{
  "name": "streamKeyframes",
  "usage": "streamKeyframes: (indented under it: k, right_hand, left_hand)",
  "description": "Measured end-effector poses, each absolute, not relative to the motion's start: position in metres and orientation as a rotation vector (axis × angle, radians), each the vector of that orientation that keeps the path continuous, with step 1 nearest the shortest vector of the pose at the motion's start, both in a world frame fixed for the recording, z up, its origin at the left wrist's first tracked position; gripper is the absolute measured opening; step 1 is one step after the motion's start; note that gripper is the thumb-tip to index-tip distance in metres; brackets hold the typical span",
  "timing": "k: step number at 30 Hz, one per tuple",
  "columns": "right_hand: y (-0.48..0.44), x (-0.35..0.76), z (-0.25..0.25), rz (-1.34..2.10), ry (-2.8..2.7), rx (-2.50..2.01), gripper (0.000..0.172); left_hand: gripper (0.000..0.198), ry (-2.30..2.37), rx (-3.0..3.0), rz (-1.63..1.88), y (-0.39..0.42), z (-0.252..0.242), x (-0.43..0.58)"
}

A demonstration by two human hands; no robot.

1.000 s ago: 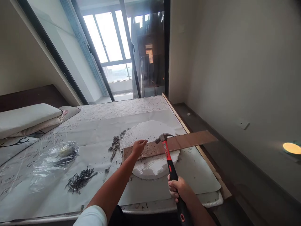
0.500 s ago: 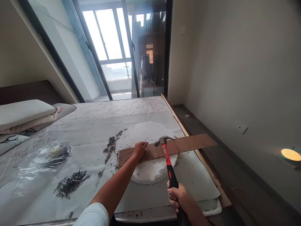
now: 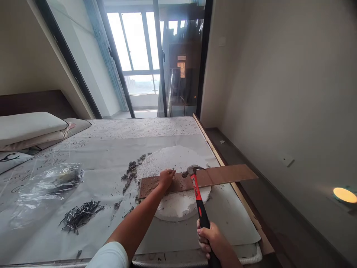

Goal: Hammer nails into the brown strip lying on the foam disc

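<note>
Left hand: the left hand (image 3: 166,177) is resting on the brown board (image 3: 195,178), its fingertips pinched together on a small nail that is too small to make out clearly, probably to keep it upright for the strike.
Right hand: the right hand (image 3: 209,238) is wrapping fully closed around the lower end of the hammer (image 3: 196,193), gripping far from the head, which looks like a hold chosen for swing.
Hammer head: it is hovering just to the right of the left hand's fingertips, close over the board; I cannot tell whether it is touching the wood.
Board: it is lying flat under the left hand and stretching away to that hand's right, past the edge of the bed (image 3: 117,137); the part nearest the hand is showing rows of small dots, probably nails or holes.
Foam disc: the white round slab (image 3: 178,204) is sitting beneath the board, apparently cushioning it above the mattress.
Nail pile: loose nails (image 3: 79,216) are lying well to the left of the left hand, within an arm's sweep.
Plastic bag: a clear bag (image 3: 50,182) is lying beyond the nails, further left.
Rubble: dark crumbs (image 3: 131,171) are lying scattered just left of the board's end.
Pillows: stacked pillows (image 3: 28,130) are sitting far left, well apart from both hands.
</note>
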State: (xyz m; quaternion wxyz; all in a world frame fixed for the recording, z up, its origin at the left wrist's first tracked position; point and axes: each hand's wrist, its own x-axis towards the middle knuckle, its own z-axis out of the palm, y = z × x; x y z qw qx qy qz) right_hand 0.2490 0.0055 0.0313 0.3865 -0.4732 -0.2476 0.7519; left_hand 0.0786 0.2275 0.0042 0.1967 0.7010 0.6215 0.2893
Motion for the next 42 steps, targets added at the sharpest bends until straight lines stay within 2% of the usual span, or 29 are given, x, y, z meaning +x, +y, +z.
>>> streamKeyframes:
  k: [13, 18, 27, 33, 38, 42]
  right_hand:
    - [0.002, 0.247, 0.010, 1.867, -0.696, -1.267, 0.029]
    - [0.004, 0.241, 0.003, 1.781, -0.839, -1.419, 0.029]
    - [0.019, 0.261, 0.081, 1.505, -1.366, -1.649, 0.011]
    - [0.029, 0.243, 0.074, 1.589, -1.258, -1.776, 0.015]
    - [0.027, 0.248, 0.089, 1.434, -1.357, -1.723, 0.011]
    - [0.032, 0.244, 0.088, 1.471, -1.302, -1.759, 0.013]
  left_hand:
    - [0.035, 1.827, 2.113, 0.633, 0.228, 0.000, 0.080]
    - [0.037, 1.835, 2.134, 0.614, 0.225, 0.000, 0.077]
    - [0.035, 1.762, 2.117, 0.651, 0.219, -0.002, 0.073]
    - [0.033, 1.754, 2.060, 0.633, 0.217, -0.001, 0.072]
    - [0.034, 1.758, 2.044, 0.576, 0.216, 0.000, 0.071]
    - [0.035, 1.764, 2.010, 0.573, 0.217, -0.001, 0.071]
